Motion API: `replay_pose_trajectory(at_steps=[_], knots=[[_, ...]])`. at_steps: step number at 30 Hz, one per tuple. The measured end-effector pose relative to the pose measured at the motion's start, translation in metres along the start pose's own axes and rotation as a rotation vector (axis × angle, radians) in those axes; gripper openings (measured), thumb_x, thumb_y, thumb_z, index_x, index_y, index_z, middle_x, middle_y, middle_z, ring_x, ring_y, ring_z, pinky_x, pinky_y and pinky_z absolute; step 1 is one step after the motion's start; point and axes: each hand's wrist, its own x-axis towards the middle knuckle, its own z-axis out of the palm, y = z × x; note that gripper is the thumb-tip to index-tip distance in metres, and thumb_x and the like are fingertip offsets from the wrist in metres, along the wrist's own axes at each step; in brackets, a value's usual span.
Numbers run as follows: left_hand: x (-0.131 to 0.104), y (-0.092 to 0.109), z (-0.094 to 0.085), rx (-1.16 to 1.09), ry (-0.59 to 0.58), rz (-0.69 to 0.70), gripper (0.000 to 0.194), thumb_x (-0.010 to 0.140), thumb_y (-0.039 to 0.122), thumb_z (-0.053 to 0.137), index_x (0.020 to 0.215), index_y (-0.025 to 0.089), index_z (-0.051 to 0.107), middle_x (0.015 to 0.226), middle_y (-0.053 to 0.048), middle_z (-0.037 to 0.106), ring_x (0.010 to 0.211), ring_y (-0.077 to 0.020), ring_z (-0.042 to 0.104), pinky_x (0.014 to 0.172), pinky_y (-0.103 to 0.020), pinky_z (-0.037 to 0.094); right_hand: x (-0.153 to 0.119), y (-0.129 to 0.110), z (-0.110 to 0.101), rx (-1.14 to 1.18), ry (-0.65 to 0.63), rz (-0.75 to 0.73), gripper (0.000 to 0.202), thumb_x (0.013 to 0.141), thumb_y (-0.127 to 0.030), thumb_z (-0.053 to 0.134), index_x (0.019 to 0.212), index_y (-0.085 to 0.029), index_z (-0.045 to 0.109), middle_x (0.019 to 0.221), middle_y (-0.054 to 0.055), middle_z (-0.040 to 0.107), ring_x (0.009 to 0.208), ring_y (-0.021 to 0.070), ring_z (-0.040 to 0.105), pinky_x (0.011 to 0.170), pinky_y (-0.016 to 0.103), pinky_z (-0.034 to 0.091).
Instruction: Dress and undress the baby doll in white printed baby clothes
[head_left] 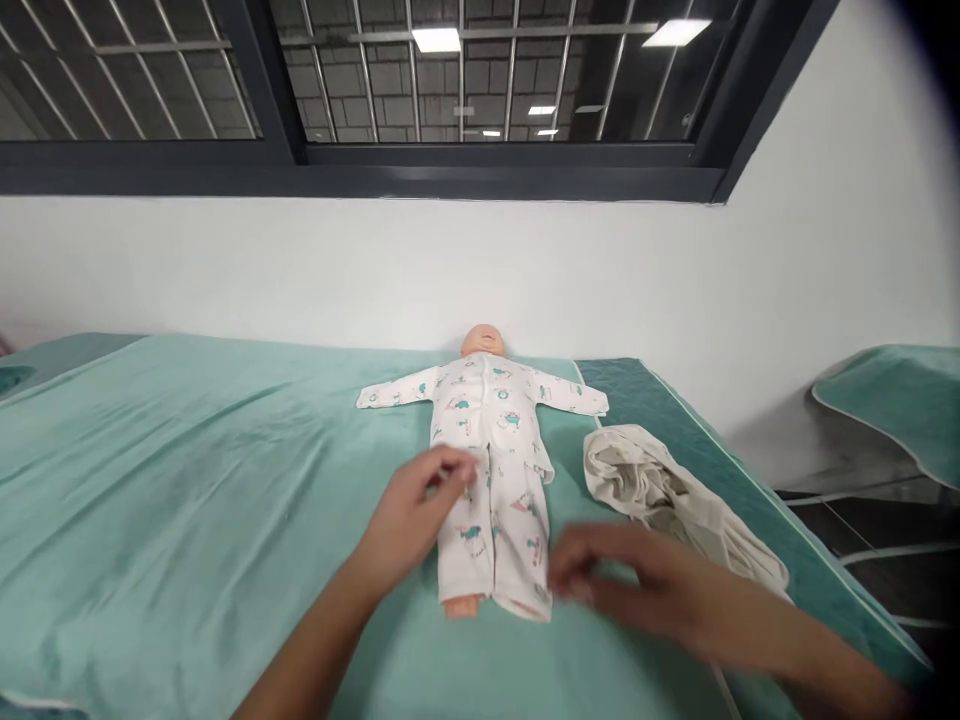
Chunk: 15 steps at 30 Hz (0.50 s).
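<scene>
A baby doll lies on its back, head toward the wall, in a white long-sleeved shirt and white trousers with a small green and pink print. Its sleeves are spread to both sides, and a bit of foot shows below one trouser leg. My left hand is over the trouser top on the left, thumb and fingertips drawn together; whether cloth is between them is hidden. Beside the lower right trouser leg is my right hand, fingers curled and smeared by motion.
A crumpled off-white cloth lies to the doll's right. Green sheeting with loose wrinkles covers the bed-like surface. Behind it stand a white wall and a dark-framed barred window. Another green-covered surface is at the far right.
</scene>
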Motion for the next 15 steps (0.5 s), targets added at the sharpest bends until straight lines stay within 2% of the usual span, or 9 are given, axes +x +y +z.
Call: replay_pose_trajectory(at_steps=[1, 2, 3, 5, 7, 9, 11, 13, 15], knots=[[0.036, -0.005, 0.004, 0.005, 0.119, 0.057, 0.024, 0.094, 0.037, 0.049, 0.094, 0.021, 0.068, 0.100, -0.003, 0.071, 0.092, -0.0169, 0.064, 0.084, -0.029, 0.050, 0.039, 0.007, -0.006, -0.001, -0.171, 0.018, 0.020, 0.092, -0.039, 0.059, 0.092, -0.024, 0.073, 0.092, 0.000, 0.072, 0.086, 0.0170, 0.066, 0.079, 0.030, 0.054], [0.071, -0.010, 0.007, 0.011, 0.213, 0.094, 0.023, 0.094, 0.035, 0.050, 0.097, 0.021, 0.068, 0.106, -0.004, 0.071, 0.099, -0.0172, 0.064, 0.088, -0.029, 0.050, 0.079, 0.016, -0.010, 0.007, -0.081, -0.025, 0.021, 0.094, -0.038, 0.056, 0.095, -0.025, 0.072, 0.095, 0.000, 0.072, 0.090, 0.0174, 0.066, 0.083, 0.031, 0.052], [0.104, -0.017, 0.011, 0.021, 0.276, 0.115, 0.024, 0.094, 0.033, 0.050, 0.102, 0.020, 0.068, 0.112, -0.005, 0.071, 0.105, -0.0178, 0.063, 0.092, -0.030, 0.049, 0.118, 0.028, -0.012, 0.015, 0.081, -0.067, 0.021, 0.093, -0.038, 0.055, 0.098, -0.024, 0.070, 0.102, 0.001, 0.072, 0.097, 0.0181, 0.064, 0.089, 0.033, 0.050], [0.157, -0.033, 0.018, 0.089, 0.301, 0.098, 0.029, 0.093, 0.029, 0.049, 0.112, 0.016, 0.067, 0.123, -0.009, 0.068, 0.114, -0.0201, 0.061, 0.101, -0.033, 0.047, 0.184, 0.055, -0.009, 0.045, 0.377, -0.110, 0.022, 0.093, -0.037, 0.052, 0.101, -0.022, 0.067, 0.108, 0.004, 0.070, 0.103, 0.0194, 0.063, 0.095, 0.036, 0.047], [0.191, -0.051, 0.025, 0.201, 0.267, 0.087, 0.035, 0.095, 0.029, 0.046, 0.119, 0.014, 0.065, 0.128, -0.012, 0.066, 0.119, -0.0224, 0.060, 0.107, -0.037, 0.043, 0.227, 0.083, 0.001, 0.010, 0.561, -0.077, 0.027, 0.092, -0.036, 0.050, 0.108, -0.019, 0.064, 0.114, 0.008, 0.068, 0.110, 0.0222, 0.060, 0.099, 0.040, 0.045], [0.204, -0.065, 0.030, 0.274, 0.220, 0.106, 0.039, 0.098, 0.032, 0.040, 0.125, 0.016, 0.063, 0.134, -0.012, 0.063, 0.125, -0.0228, 0.056, 0.111, -0.040, 0.040, 0.247, 0.107, 0.011, -0.082, 0.552, -0.037, 0.032, 0.091, -0.035, 0.049, 0.116, -0.019, 0.062, 0.123, 0.009, 0.065, 0.118, 0.0241, 0.055, 0.105, 0.043, 0.040], [0.204, -0.073, 0.033, 0.298, 0.186, 0.123, 0.042, 0.100, 0.034, 0.036, 0.129, 0.018, 0.061, 0.141, -0.009, 0.058, 0.132, -0.0219, 0.051, 0.115, -0.039, 0.036, 0.250, 0.121, 0.018, -0.118, 0.468, 0.016, 0.037, 0.092, -0.037, 0.048, 0.123, -0.021, 0.060, 0.129, 0.008, 0.063, 0.122, 0.0243, 0.053, 0.106, 0.044, 0.038], [0.200, -0.074, 0.034, 0.309, 0.175, 0.111, 0.043, 0.100, 0.035, 0.035, 0.132, 0.019, 0.060, 0.144, -0.008, 0.056, 0.136, -0.0216, 0.047, 0.117, -0.040, 0.034, 0.247, 0.125, 0.020, -0.104, 0.418, 0.050, 0.038, 0.093, -0.038, 0.046, 0.125, -0.023, 0.058, 0.131, 0.006, 0.062, 0.122, 0.0236, 0.053, 0.106, 0.043, 0.039], [0.197, -0.074, 0.035, 0.320, 0.175, 0.094, 0.043, 0.100, 0.034, 0.036, 0.132, 0.018, 0.060, 0.143, -0.007, 0.057, 0.136, -0.0216, 0.047, 0.117, -0.040, 0.034, 0.244, 0.123, 0.019, -0.094, 0.421, 0.044, 0.036, 0.094, -0.038, 0.045, 0.123, -0.025, 0.059, 0.129, 0.005, 0.063, 0.121, 0.0230, 0.054, 0.105, 0.042, 0.039]])
